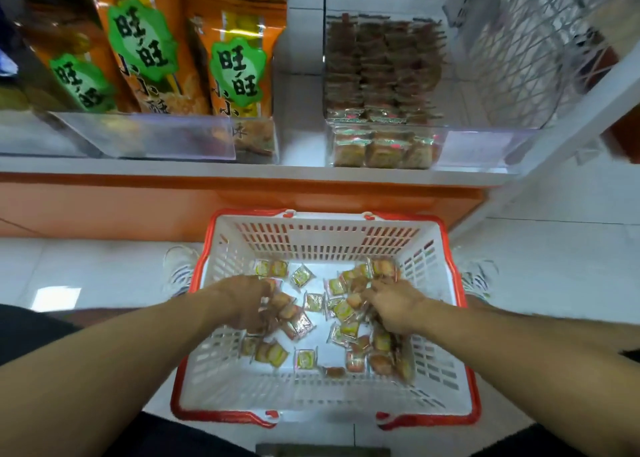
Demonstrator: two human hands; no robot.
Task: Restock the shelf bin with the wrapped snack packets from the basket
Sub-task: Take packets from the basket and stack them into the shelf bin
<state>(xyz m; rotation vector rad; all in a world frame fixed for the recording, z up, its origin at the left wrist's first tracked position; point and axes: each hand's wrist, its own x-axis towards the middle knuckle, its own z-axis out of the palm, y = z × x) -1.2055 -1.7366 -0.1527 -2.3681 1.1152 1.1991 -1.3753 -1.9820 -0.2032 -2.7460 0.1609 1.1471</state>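
Note:
A white basket with a red rim sits on the floor below the shelf, with several small wrapped snack packets scattered on its bottom. My left hand reaches into the basket's left side, fingers curled round a bunch of packets. On the right side, my right hand grips another bunch of packets. The clear shelf bin stands above on the white shelf, stacked with rows of the same packets.
Tall orange snack bags stand in a clear bin on the left of the shelf. A white wire rack rises at the right. The orange shelf base runs behind the basket. My shoes flank the basket on the white tile floor.

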